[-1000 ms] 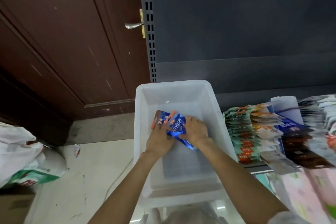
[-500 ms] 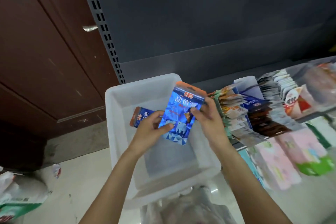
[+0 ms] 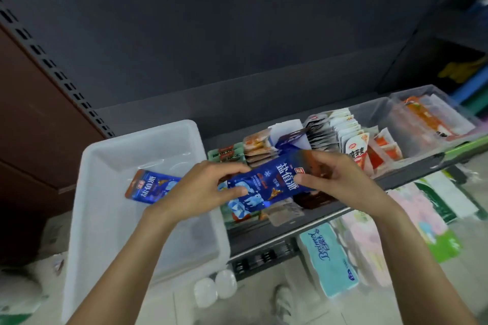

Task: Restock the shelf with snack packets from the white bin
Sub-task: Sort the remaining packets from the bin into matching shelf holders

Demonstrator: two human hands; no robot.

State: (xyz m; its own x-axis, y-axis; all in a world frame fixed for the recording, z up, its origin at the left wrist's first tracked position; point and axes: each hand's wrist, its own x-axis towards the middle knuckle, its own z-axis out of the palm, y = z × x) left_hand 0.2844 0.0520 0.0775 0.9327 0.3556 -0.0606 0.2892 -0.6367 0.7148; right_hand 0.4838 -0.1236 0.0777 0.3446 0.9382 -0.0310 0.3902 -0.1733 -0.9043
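Head view: both hands, left [image 3: 200, 190] and right [image 3: 340, 179], fingers pinching one blue snack packet [image 3: 266, 185].

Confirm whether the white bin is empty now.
No: one blue snack packet lies in the white bin, left of the packet held by both hands.

Both hands [image 3: 266, 187] have carried the blue packet [image 3: 266, 186] from bin to shelf.

Rows of upright snack packets [image 3: 330, 134] are crowding the shelf [image 3: 412, 174] across the middle right of the frame, leaving only narrow slots between them. Left of centre, the white bin [image 3: 87, 166] is lying mostly open (one blue packet [image 3: 151, 187] inside).
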